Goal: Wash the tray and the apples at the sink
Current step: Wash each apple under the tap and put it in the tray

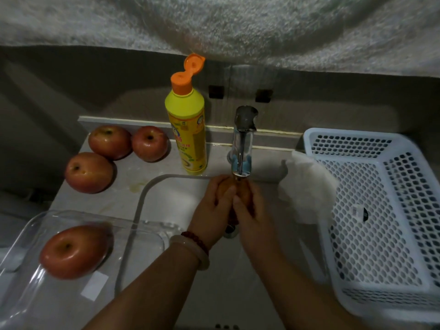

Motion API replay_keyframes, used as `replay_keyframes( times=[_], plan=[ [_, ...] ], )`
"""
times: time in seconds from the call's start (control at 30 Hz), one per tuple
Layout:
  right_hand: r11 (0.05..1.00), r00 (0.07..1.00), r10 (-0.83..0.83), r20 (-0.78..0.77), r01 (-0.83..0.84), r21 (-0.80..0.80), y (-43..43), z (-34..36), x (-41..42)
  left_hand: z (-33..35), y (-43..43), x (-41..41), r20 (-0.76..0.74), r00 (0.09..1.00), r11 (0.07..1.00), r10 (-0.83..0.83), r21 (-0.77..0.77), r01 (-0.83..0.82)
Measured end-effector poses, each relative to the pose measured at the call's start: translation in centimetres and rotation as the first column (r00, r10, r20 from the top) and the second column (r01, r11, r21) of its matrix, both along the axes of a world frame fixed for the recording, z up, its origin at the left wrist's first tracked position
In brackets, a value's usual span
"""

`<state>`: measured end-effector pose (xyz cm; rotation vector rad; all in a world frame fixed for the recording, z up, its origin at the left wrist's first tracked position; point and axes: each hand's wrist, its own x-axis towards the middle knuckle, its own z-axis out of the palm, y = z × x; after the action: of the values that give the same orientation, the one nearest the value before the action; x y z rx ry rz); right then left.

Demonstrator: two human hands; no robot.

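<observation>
Red-orange skin shows between the fingers — the held apple sits under the tap above the sink, left hand and right hand both curled round it in a clamped grip. Three apples rest on the worktop; another apple lies in the clear tray — glossy, reddish.

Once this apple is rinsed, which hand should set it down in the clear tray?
Left, probably. The clear tray lies on the counter at the left hand's side, already holding one apple. The right hand would have to cross over; both now cup the apple under the tap.
</observation>
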<state>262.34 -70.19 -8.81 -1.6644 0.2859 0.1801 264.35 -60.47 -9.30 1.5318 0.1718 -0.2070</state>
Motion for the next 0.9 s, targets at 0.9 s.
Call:
replay_keyframes(
  times=[0.9],
  plan=[
    [0.853,0.923,-0.019,-0.385,0.216,0.476,-0.2,-0.9,3.1,-3.2,-0.3,-0.5,0.513,0.822,0.759,-0.247,0.630,-0.166]
  ],
)
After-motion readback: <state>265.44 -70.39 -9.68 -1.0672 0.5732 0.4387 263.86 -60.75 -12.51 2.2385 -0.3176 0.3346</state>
